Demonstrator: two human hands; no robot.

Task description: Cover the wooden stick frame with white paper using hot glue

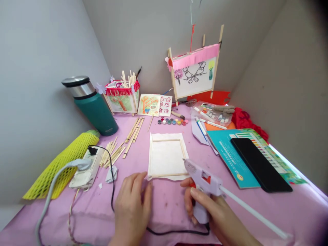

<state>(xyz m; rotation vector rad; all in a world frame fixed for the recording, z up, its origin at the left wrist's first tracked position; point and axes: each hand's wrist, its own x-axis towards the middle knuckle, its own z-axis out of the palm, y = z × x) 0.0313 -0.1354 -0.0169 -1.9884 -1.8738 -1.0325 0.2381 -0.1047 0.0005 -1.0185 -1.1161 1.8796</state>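
My right hand (pixel 205 201) is wrapped round the handle of a lilac hot glue gun (pixel 202 176), forefinger by its red trigger. A long white glue stick (pixel 256 212) sticks out of the gun's back. The nozzle is close to the right side of a square frame of thin wooden sticks (pixel 167 140), which lies on white paper (pixel 167 157); whether they touch I cannot tell. My left hand (pixel 133 201) rests palm down on the pink cloth near the paper's lower left corner, thumb apart from the loosely bent fingers, nothing visible in it.
Loose sticks (pixel 112 153), a power strip (pixel 87 171) and a green bottle (pixel 96 109) stand left. Behind are paint pots (pixel 173 122) and a decorated paper lantern (pixel 123 99); another lantern (pixel 196 73) hangs above. A black phone (pixel 260 164) lies on a blue book (pixel 230 157) at right.
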